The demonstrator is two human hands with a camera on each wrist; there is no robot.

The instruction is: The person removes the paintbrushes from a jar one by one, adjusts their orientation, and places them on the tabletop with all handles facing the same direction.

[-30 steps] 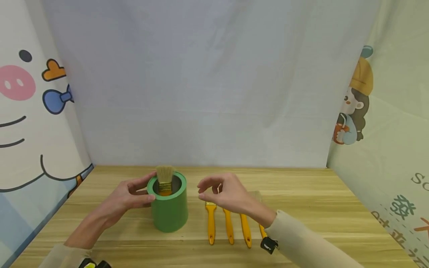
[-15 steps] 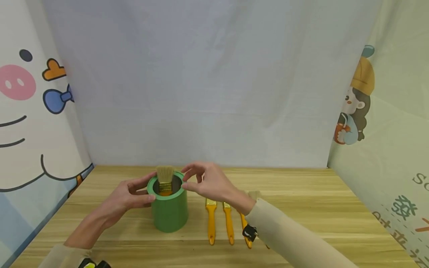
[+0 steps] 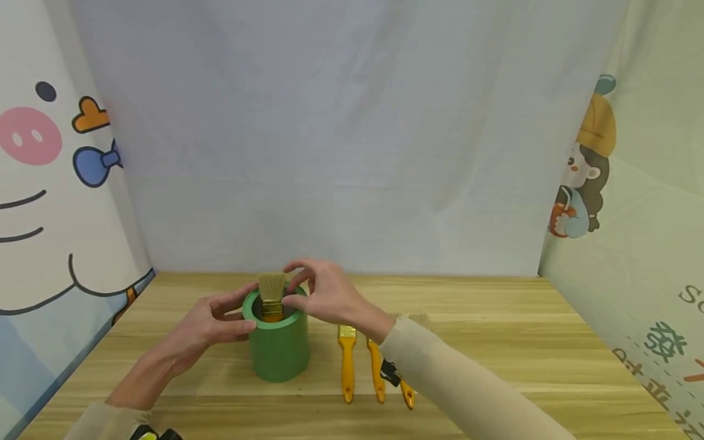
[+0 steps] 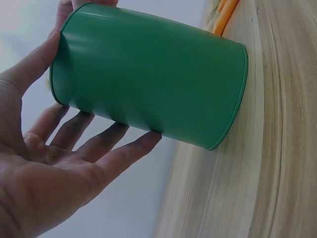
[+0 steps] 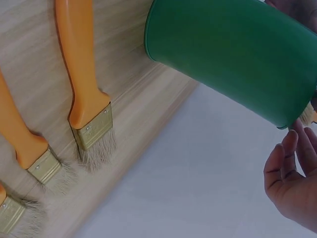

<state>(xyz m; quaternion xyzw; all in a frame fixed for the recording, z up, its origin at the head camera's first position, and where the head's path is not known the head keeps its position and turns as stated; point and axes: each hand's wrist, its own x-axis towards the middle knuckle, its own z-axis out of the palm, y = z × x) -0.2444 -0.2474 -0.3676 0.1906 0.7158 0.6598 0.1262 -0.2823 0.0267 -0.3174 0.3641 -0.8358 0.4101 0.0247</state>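
Note:
In the head view, my left hand (image 3: pixel 211 324) holds the green can (image 3: pixel 279 351) from its left side, thumb at the near rim and fingers at the far side. The left wrist view shows the fingers (image 4: pixel 114 148) along the can wall. Inside the upright can stands a paintbrush (image 3: pixel 271 287), bristles up; its lower handle is hidden. Over the right rim, my right hand (image 3: pixel 327 293) has its thumb and forefinger spread apart beside the brush's metal band. Whether they touch it is hard to tell. In the right wrist view the can partly hides the fingertips.
Several paintbrushes with orange handles lie on the wooden table (image 3: pixel 495 360) right of the can, such as the nearest paintbrush (image 3: pixel 347 366). My right forearm covers part of the others. A pale cloth backdrop (image 3: pixel 352 153) hangs behind the table, with printed sheets at both sides.
My right hand has moved left, from above the loose paintbrushes to the can's opening, beside the standing paintbrush. My left hand and the can have stayed in place.

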